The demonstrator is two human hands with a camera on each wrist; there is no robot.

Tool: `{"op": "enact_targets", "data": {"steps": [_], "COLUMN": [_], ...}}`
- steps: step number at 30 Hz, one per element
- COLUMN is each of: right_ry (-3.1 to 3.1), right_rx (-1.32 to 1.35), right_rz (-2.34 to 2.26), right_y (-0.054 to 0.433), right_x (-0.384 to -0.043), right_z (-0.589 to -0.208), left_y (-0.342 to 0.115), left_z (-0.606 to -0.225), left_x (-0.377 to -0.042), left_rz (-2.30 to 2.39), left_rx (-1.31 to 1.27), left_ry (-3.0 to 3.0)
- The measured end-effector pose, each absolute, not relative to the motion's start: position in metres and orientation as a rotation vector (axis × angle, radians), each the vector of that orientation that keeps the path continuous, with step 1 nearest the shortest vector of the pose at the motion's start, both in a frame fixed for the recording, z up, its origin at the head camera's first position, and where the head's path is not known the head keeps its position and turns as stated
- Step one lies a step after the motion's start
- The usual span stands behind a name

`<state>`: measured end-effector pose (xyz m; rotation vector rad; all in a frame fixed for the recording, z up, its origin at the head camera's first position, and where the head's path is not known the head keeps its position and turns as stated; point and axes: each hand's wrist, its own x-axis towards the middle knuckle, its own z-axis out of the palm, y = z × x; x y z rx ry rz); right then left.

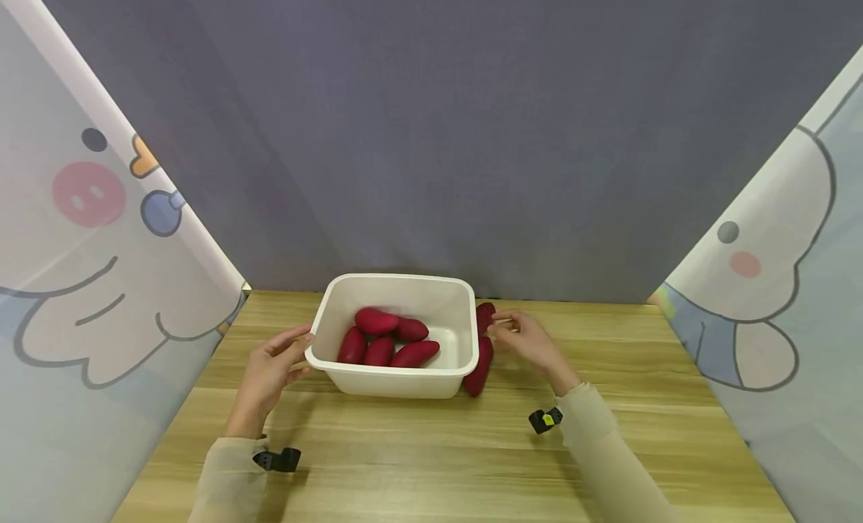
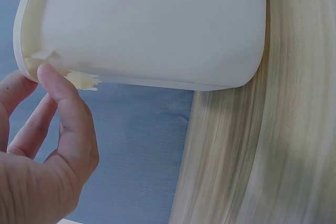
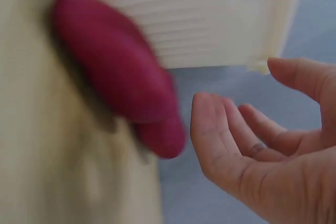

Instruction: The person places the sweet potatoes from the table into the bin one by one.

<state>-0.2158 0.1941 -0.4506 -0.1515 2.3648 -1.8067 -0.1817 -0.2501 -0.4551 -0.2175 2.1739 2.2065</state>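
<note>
A white plastic container (image 1: 398, 384) stands on the wooden table, with several red-skinned sweet potatoes (image 1: 376, 321) lying in it. At its left end my left hand (image 1: 265, 373) pinches the rim corner between thumb and fingers; the left wrist view shows the thumb (image 2: 55, 85) against that corner. Two more sweet potatoes lie on the table along the container's right side, the nearer sweet potato (image 1: 479, 367) partly overlapping the farther sweet potato (image 1: 485, 318) in view. Beside them is my right hand (image 1: 529, 343), fingers slightly bent, with a gap from the sweet potatoes in the right wrist view.
A grey cloth wall (image 1: 431, 148) rises behind the table, close to the container's back. Printed cartoon panels stand at the left (image 1: 88, 283) and right (image 1: 768, 283). Bare wooden table (image 1: 418, 463) extends in front of the container.
</note>
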Motion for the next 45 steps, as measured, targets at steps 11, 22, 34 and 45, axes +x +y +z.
{"op": "enact_targets", "data": {"steps": [11,22,34,45], "right_ry": [2.319,2.305,2.427,2.346], "right_rx": [0.178,0.226,0.260,0.290], "right_rz": [-1.848,-1.876,-1.793,-1.869], "right_y": [0.187,0.175,0.167,0.168], "right_x": [-0.196,-0.197,-0.202,-0.203], "right_z": [-0.496,-0.512,-0.516,-0.518], "left_y": [-0.252,-0.251,-0.250,-0.251], "left_z": [-0.458,-0.457,-0.454,-0.455], "left_x": [-0.181,-0.181,-0.181,-0.181], "left_rz": [2.226,2.217,2.210,2.209], "left_rx": [-0.210,-0.218,-0.215,-0.201], "left_ry": [2.161,2.150,2.155,2.163]}}
